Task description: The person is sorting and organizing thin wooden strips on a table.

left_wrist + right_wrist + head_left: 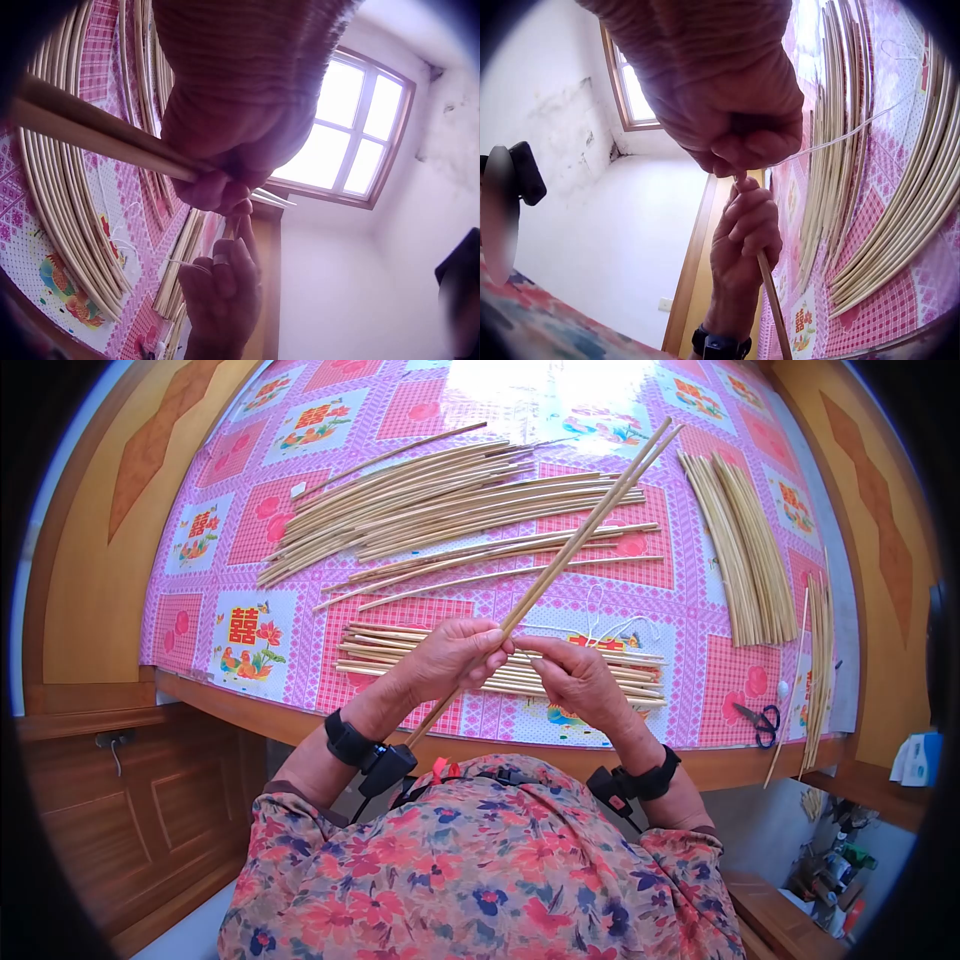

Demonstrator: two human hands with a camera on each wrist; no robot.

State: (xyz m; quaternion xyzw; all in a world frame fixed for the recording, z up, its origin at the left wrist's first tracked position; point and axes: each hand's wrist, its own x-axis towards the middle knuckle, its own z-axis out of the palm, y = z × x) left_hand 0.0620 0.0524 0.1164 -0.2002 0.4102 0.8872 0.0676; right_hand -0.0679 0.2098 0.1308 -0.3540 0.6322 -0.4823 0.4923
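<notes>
Both bare forearms (345,725) angled forward and inward from either side of the torso (480,860), bringing the hands close together in front of the body. The left hand (450,660) was closed, its fingers curled inward in a grip. Just beside it, the right hand (578,675) reached across with its index finger stretched toward the left fingertips, the other fingers bent toward the palm. The wrists (650,772) sat lower and farther apart than the hands.

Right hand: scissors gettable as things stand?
Probably yes: the scissors lie uncovered to the right of the right hand, nothing visibly blocking. But that hand pinches white string, so it would likely have to let go first.
</notes>
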